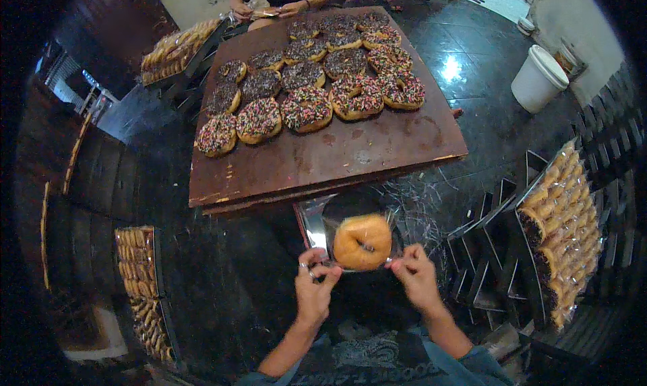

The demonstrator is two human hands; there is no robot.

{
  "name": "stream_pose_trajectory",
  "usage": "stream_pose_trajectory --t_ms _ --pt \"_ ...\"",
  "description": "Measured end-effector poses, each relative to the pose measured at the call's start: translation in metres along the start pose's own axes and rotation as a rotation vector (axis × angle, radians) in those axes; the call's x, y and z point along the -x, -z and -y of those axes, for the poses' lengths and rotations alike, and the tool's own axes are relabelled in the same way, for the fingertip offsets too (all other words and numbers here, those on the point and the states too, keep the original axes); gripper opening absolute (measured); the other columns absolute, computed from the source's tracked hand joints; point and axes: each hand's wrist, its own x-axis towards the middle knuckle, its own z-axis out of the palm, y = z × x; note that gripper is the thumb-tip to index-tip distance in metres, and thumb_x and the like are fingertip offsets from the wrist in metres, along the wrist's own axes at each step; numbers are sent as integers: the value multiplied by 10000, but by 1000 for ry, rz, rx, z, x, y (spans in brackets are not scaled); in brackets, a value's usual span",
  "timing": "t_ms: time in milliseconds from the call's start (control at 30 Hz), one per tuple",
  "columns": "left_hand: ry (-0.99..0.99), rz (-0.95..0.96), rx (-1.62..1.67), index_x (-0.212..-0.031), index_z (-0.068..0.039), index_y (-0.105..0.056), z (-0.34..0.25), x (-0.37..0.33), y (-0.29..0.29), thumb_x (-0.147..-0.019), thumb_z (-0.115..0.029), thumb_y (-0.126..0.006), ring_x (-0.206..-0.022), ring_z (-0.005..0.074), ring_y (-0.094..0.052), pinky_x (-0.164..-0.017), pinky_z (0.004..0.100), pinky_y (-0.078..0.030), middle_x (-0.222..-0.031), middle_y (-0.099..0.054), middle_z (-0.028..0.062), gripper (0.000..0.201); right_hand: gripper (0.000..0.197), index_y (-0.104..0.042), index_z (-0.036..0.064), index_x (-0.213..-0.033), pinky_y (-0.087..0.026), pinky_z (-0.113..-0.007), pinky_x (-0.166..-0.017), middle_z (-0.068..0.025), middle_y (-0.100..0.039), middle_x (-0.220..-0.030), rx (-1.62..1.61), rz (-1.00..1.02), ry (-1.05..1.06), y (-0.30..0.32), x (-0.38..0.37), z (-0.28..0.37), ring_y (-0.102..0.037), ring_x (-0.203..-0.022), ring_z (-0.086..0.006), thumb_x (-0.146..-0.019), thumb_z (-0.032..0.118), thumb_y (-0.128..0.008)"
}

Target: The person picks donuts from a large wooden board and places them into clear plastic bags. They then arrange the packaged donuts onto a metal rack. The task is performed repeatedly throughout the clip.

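A plain golden donut, its hole facing up, lies inside a clear plastic bag in front of me. My left hand pinches the bag's near left corner between thumb and fingers, with a ring on one finger. At the near right corner, my right hand pinches the plastic the same way. Beyond the donut, a brown wooden board carries rows of donuts. The nearer ones, such as this sprinkled donut, have coloured sprinkles; many farther ones have dark chocolate topping.
Trays of bagged pastries stand at the right, the left and the far left. A white lidded bucket sits on the dark tiled floor. Across the board, another person's hands hold a wrapped item.
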Motion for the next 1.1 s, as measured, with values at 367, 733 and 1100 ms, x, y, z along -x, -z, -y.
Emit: stream_pose_trajectory --t_ms 367,733,1100 --pt "148 1 324 -903 -88 -489 66 0 -1 -881 -112 -565 -784 83 -475 -689 231 -411 -887 -497 8 83 136 -534 27 -824 -367 -361 -795 -89 -474 -970 -103 -274 61 -31 16 -26 -420 -839 -209 -787 133 -611" --pt "38 1023 51 -1165 13 -508 -31 40 -48 -895 -203 -535 -1013 221 -568 -896 336 -448 -1108 -566 146 347 1102 -164 108 -1406 -252 -579 -1025 -193 -251 -1411 -1682 159 305 25 15 51 -320 -1269 -374 -606 689 -651" --pt "-696 515 -269 -951 -26 -587 -104 4 43 -801 -471 -598 -855 232 -557 -749 350 -461 -945 -584 126 469 926 -328 29 -1348 -277 -392 -1043 -176 -382 -1341 1062 -309 80 304 -8 86 -360 -1249 -317 -637 457 -738"
